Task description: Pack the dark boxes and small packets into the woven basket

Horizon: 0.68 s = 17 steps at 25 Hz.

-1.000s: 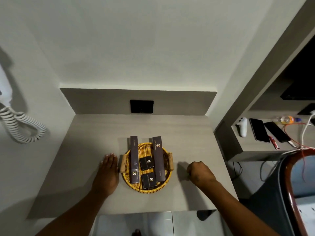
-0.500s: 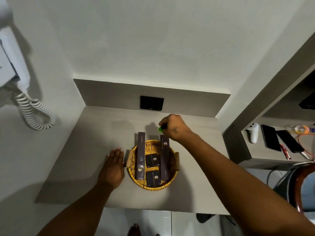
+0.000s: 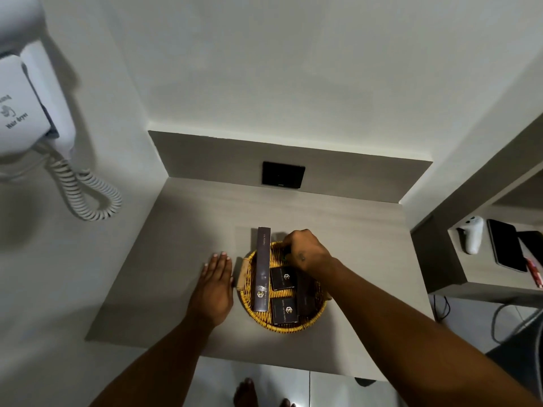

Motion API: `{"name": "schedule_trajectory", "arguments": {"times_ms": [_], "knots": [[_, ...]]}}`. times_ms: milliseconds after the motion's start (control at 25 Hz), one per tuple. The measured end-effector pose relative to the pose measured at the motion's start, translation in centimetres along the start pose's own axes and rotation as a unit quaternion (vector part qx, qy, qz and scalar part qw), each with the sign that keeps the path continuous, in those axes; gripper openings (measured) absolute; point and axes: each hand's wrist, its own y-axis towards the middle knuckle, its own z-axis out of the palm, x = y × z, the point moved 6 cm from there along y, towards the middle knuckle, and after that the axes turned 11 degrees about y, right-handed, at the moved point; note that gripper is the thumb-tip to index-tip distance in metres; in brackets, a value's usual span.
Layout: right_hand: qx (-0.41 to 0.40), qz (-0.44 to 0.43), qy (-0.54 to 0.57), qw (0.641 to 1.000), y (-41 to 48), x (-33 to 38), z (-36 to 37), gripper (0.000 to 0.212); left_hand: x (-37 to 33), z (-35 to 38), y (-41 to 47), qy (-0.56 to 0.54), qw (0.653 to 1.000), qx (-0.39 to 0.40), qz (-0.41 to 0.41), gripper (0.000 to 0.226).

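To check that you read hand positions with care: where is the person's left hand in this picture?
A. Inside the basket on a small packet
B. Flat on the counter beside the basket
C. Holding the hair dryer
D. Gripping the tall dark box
B: the left hand lies palm down, fingers straight, on the counter, just left of the woven basket, holding nothing.

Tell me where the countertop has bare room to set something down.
Free: the countertop left of the left hand toward the side wall; the strip between the woven basket and the black wall plate; the stretch right of the basket. Crowded: the basket itself, filled with dark boxes, the right hand over it.
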Motion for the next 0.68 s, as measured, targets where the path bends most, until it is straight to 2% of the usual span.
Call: {"name": "schedule_trajectory", "arguments": {"times_ms": [680], "knots": [[-0.007,0.003,0.012,1.0,-0.2,0.1,-0.5,0.024,-0.1,0.2,0.4,-0.014,1.0,-0.01,0.0,0.058]]}}
